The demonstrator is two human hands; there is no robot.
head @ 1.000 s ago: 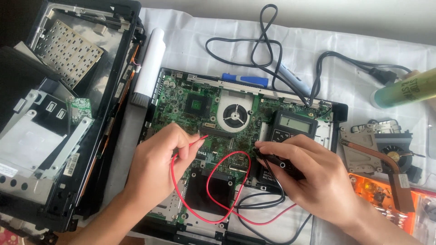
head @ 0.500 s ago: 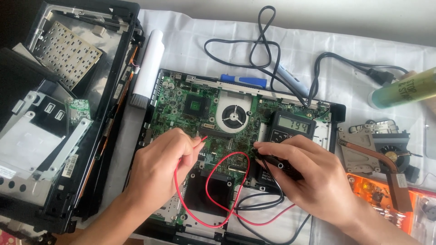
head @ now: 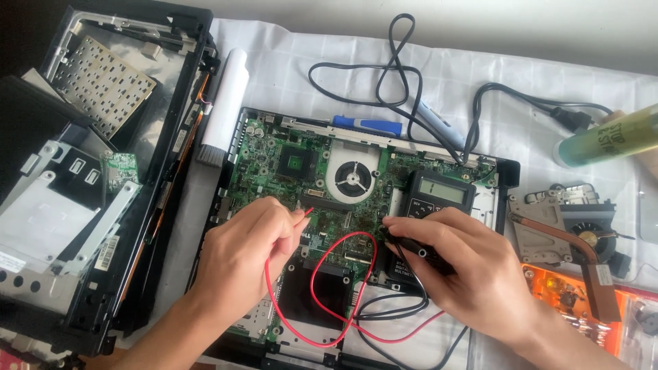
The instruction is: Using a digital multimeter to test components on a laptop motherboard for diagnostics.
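Note:
An opened laptop base lies in front of me with its green motherboard (head: 274,147) and a round cooling fan (head: 354,179) exposed. My left hand (head: 250,250) pinches the red test probe (head: 308,212), whose tip rests on the board near the middle. My right hand (head: 466,267) grips the black test probe (head: 411,248), pointing at the board just right of the red lead. The red lead (head: 322,288) loops across the lower board. A dark multimeter (head: 439,193) with a grey display lies on the right side of the laptop base, partly under my right hand.
Removed black laptop covers and a metal bracket (head: 62,205) are stacked at the left. A white cylinder (head: 224,103) lies beside them. Black cables (head: 397,75), a blue-handled tool (head: 367,125), a green tube (head: 606,140), a copper heat pipe with fan (head: 576,236) and an orange tray (head: 569,294) lie on the white cloth.
My left hand has shifted slightly, moving the red probe tip a little along the board. My right hand with the black probe has stayed almost still.

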